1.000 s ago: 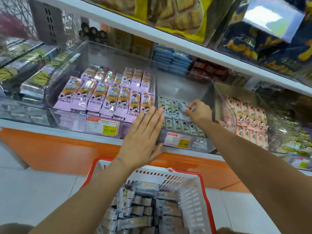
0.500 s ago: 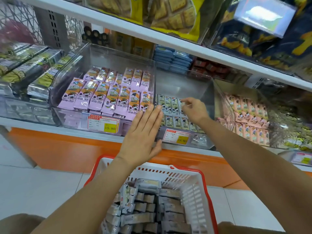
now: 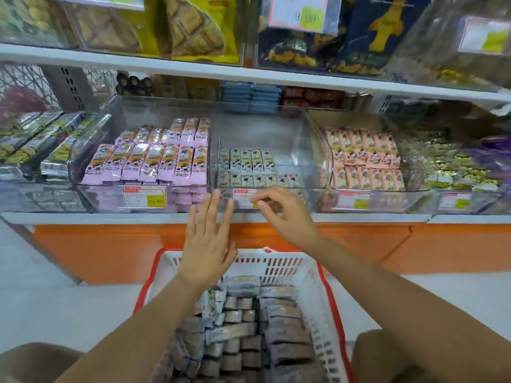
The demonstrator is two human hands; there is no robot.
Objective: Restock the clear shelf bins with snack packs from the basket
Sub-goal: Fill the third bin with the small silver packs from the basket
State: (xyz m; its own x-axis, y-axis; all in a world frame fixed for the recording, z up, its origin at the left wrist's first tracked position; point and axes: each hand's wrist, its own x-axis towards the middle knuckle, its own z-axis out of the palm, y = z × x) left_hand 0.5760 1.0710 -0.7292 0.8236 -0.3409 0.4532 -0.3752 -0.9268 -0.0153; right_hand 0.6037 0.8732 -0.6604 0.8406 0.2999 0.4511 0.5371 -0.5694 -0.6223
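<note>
Restocking under way: the left hand (image 3: 207,244), fingers straight and spread, is raised at the front wall of the middle clear bin (image 3: 262,125). The right hand (image 3: 279,214), fingers loosely curled, hangs just before the same wall and appears to hold nothing, though blur leaves that unsure. The snack packs (image 3: 249,327) lie in the basket (image 3: 312,294) below the bin. The next pack is best laid flat in the bin's bare right half, aligned with the shelved rows (image 3: 246,161).

Pink-lilac packs (image 3: 149,164) fill one clear bin, pale green packs (image 3: 246,161) the middle, peach packs (image 3: 365,158) the next, above an orange base (image 3: 96,250) and a red-rimmed white basket (image 3: 312,275).
</note>
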